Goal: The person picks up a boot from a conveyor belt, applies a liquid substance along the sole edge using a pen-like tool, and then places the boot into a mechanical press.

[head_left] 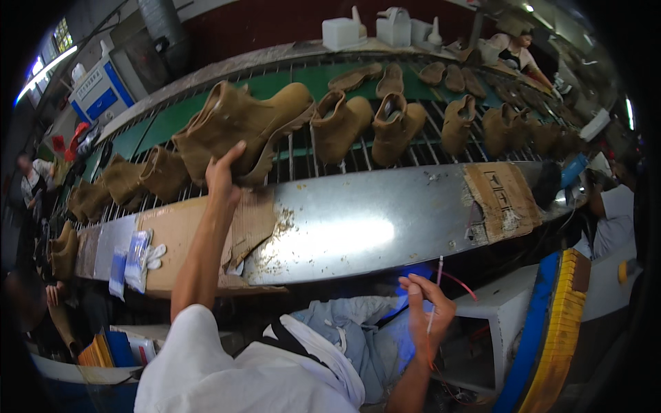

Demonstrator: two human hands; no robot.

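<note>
My left hand (224, 171) reaches forward and grips a tan-brown ankle boot (237, 124) by its side, with the thumb showing near the sole. The boot is tilted above the rack of metal rods, its toe pointing right. Lower right, over my lap, my right hand (432, 311) is closed on a thin white stick (439, 270), which stands nearly upright between the fingers. A thin pink-red cord (456, 278) curves beside it, and an orange strand hangs below the hand. What joins these to the stick is too small to tell.
More brown boots (398, 131) line the rod rack on both sides, with loose soles (390, 81) behind. A metal ledge (344, 227) carries cardboard (501, 199) and a plastic packet (138, 260). A yellow-and-blue padded block (551, 330) stands at right. Other people (516, 51) work nearby.
</note>
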